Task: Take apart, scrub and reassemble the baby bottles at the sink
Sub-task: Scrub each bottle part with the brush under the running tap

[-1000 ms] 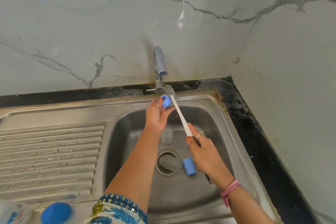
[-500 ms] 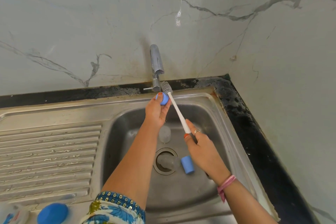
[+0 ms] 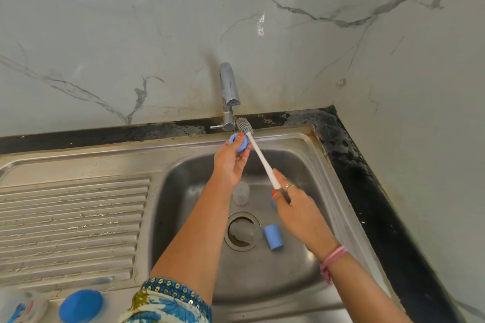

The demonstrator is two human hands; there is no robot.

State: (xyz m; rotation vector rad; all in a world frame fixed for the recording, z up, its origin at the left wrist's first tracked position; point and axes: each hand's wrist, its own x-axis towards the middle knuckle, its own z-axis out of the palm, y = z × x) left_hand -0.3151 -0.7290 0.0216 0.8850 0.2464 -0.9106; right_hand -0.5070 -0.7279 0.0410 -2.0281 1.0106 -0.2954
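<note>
My left hand (image 3: 231, 161) pinches a small blue bottle ring (image 3: 238, 142) under the tap (image 3: 228, 92), where a thin stream of water falls. My right hand (image 3: 294, 207) grips the lower end of a white bottle brush (image 3: 259, 156); its grey bristle head sits just right of the ring, beside the tap base. In the steel sink basin (image 3: 301, 160) lie a clear bottle body (image 3: 241, 193), a clear part over the drain (image 3: 245, 231) and a blue cap (image 3: 273, 236). Another blue piece (image 3: 273, 202) peeks out from under my right hand.
A ribbed steel draining board (image 3: 70, 225) lies left of the basin. At the bottom left stand a blue round lid (image 3: 80, 305) and a white labelled container (image 3: 22, 305). A black stained counter strip (image 3: 367, 191) runs along the marble walls at the back and right.
My left hand has turned the blue ring slightly under the tap, and the brush head stays close beside it. Otherwise the view has only shifted a little.
</note>
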